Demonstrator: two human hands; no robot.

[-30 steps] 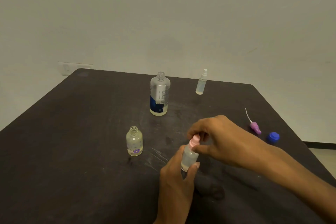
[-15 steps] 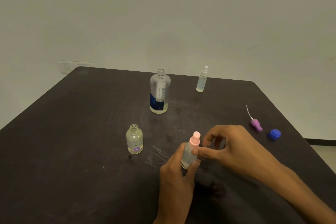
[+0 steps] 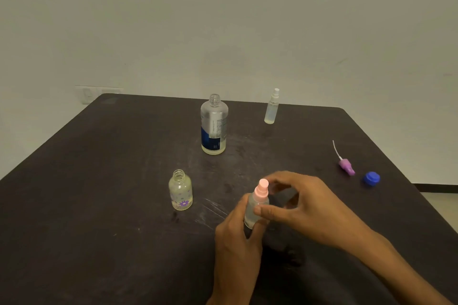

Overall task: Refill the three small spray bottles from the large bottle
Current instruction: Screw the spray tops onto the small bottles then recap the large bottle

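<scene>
Lower centre of frame: left hand (image 3: 238, 233) clenching pink-capped spray bottle (image 3: 255, 208) just above worktop (image 3: 99, 205); right hand (image 3: 297, 203) grip easing off cap, fingers now loosening, suggesting recapping finishing; floral bottle (image 3: 181, 190) sitting uncapped left of it, large bottle (image 3: 214, 126) open behind

Right hand (image 3: 304, 208) off pink cap (image 3: 262, 187) (fingers now spread), thumb on bottle (image 3: 254, 210).

Dim, even light; soft focus, faint shadows.
</scene>
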